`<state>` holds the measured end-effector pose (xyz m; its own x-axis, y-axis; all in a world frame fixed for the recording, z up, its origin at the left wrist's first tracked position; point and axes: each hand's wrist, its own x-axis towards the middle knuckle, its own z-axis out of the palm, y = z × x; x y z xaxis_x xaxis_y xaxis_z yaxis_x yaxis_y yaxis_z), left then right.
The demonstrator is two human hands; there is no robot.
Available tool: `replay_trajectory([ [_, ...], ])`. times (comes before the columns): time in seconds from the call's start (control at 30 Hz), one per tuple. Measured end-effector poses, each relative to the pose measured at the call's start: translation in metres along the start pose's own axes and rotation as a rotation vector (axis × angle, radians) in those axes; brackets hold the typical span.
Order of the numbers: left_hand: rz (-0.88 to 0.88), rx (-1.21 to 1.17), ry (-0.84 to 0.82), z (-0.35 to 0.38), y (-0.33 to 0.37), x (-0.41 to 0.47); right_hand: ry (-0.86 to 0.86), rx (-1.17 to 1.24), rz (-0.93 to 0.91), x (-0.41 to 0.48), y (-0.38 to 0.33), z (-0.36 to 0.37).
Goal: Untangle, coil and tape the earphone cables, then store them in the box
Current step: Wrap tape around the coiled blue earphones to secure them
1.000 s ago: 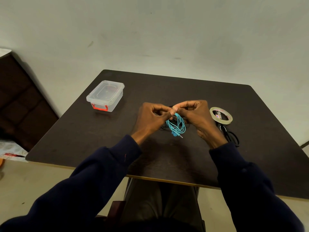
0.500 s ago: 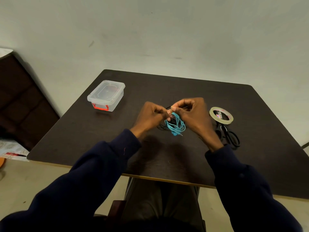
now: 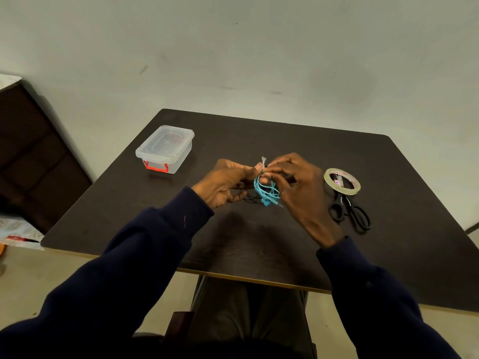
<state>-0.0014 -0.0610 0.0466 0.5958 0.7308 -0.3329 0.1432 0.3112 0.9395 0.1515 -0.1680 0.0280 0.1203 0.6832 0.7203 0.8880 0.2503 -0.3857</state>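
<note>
Half hidden under the blue earphone coil (image 3: 267,191) lay a black cable (image 3: 250,199). My left hand (image 3: 228,183) and right hand (image 3: 300,187) together pinched the coil's top, covering the tape strip (image 3: 263,160) at its base. The box (image 3: 166,149) sat beyond, left of the coil.

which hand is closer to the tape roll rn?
Right. The right hand is just beside the tape roll, on its left, not touching. The left hand is farther off, across the blue cable both hands pinch.
</note>
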Motion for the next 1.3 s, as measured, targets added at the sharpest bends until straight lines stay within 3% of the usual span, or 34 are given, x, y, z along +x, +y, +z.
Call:
replay_trajectory([
  [0.27, -0.002, -0.025, 0.045, 0.002, 0.000, -0.002, -0.055, 0.010, -0.090, -0.005, 0.006, 0.000],
  [0.63, 0.142, 0.073, 0.071, 0.003, -0.006, -0.004, 0.010, 0.232, 0.155, 0.004, 0.001, 0.004],
  [1.3, 0.458, 0.120, 0.090, 0.001, -0.025, 0.000, -0.029, -0.114, -0.068, 0.001, 0.006, 0.008],
])
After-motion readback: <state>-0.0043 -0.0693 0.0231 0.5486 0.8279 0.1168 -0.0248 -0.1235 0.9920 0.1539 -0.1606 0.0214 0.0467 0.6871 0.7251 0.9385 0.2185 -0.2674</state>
